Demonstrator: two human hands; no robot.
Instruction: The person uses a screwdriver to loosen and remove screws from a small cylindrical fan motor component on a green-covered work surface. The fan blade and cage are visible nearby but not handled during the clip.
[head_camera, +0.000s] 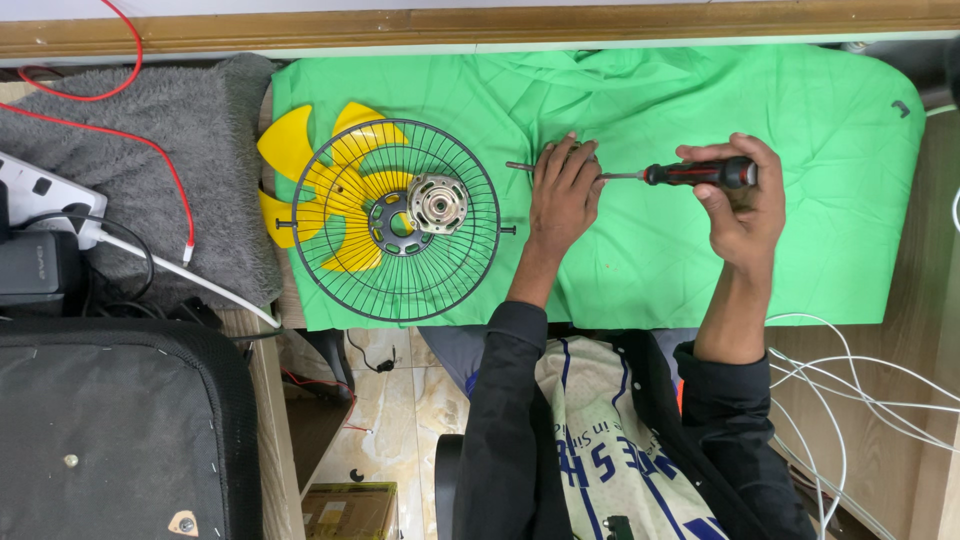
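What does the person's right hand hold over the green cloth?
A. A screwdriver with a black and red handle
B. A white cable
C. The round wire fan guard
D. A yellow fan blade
A: the right hand grips the black and red handle of the screwdriver, whose shaft runs toward the left hand resting on the green cloth.

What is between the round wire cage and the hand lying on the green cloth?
Only bare green cloth between the wire cage and the left hand, in the head view.

a yellow fan blade (300, 170) lies under a wire fan guard (396, 220), beside a grey fleece (120, 170).
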